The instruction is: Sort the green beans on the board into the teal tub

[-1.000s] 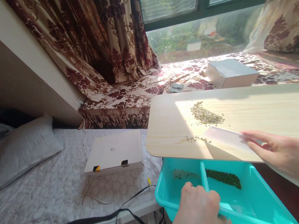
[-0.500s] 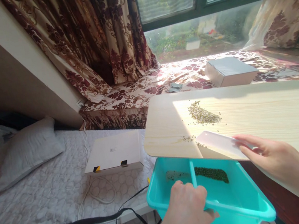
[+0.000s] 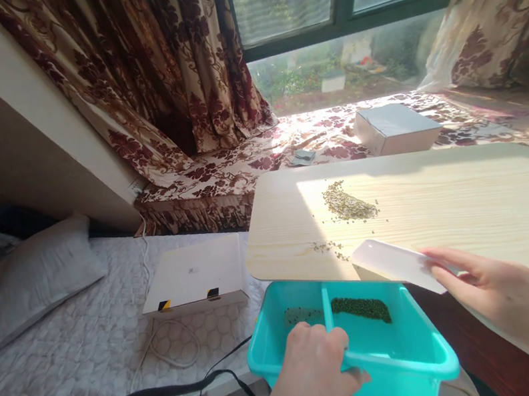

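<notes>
The right hand's (image 3: 485, 272) grip is closed on one end of a white scraper (image 3: 389, 259), whose long axis runs leftward and slightly away from it, the tip just beside a small scatter of grains (image 3: 327, 246). A larger heap (image 3: 349, 203) lies left of and beyond that grip, on the table (image 3: 466, 191). The left hand's (image 3: 315, 365) grip is clamped on the near rim of a turquoise bin (image 3: 400, 374). Counted: one scraper, two grain patches on the table, one bin, two compartments, each holding grains.
</notes>
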`<state>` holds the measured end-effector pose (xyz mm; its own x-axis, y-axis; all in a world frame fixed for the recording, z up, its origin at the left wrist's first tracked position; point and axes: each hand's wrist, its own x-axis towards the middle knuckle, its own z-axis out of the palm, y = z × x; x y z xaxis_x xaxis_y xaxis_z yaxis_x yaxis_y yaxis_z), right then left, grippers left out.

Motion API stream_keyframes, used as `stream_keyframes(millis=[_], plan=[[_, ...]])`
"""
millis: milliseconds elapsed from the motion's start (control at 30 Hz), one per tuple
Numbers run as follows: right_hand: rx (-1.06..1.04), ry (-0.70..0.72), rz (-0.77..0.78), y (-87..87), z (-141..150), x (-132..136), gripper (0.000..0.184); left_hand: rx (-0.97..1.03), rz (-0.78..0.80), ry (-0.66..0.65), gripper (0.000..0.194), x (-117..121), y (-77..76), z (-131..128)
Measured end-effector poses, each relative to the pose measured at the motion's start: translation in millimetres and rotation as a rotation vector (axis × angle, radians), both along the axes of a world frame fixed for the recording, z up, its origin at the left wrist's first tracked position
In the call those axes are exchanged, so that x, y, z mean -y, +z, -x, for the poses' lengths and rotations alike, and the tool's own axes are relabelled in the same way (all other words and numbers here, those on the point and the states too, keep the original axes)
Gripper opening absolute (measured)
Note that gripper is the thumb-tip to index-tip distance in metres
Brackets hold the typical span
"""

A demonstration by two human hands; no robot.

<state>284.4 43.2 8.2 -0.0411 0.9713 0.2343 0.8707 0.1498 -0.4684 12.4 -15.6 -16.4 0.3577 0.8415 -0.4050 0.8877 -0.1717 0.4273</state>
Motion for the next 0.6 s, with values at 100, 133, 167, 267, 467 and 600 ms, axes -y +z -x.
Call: stream_keyframes(millis=[100,133,167,267,467,600], plan=[[-0.019,-0.008,-0.004,-1.6,4.0,-4.7,0.035,-0.008,-0.002,0.009,0.036,-1.3,1.4,0.6],[-0.021,-0.003,-0.006,-2.5,4.8,-6.4,0.036,-0.009,-0.002,0.010,0.036,-1.4,1.9,0.7],[-0.023,0.008,-0.006,-3.2,5.3,-7.7,0.035,-0.012,0.003,0.011,0.036,-1.3,2.4,0.8],[-0.028,0.039,-0.008,-2.9,5.8,-8.9,0.034,-0.020,0.017,0.013,0.036,-0.4,3.8,0.8],[-0.045,0.017,-0.015,5.2,7.6,-3.9,0.029,-0.011,0.007,0.035,0.034,-1.5,6.0,1.2],[-0.070,0.037,0.033,5.4,8.2,-4.2,0.032,-0.008,0.011,0.030,0.034,-3.6,5.6,2.0]])
